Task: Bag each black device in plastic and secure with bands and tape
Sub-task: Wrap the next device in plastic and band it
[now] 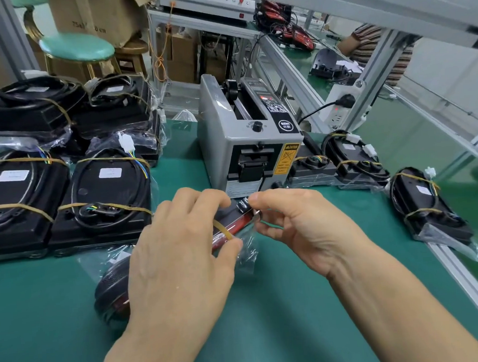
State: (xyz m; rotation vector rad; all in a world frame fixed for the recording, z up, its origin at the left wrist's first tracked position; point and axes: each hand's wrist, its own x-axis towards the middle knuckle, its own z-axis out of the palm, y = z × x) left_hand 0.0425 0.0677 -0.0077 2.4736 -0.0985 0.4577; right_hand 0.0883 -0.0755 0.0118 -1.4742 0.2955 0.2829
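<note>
The black device (109,288) in its clear plastic bag (247,253) lies on the green table (298,318), at the near centre under both hands, with banded, bagged devices (102,190) stacked at the left. The left hand (180,252) rests over it with curled fingers hooked in a yellow rubber band (222,228), stretching it across the red-and-black end. To the right, the right hand (300,221) pinches the bag's far end between thumb and forefinger, just before the grey tape dispenser (246,140); more banded devices (426,204) lie at the right edge.
</note>
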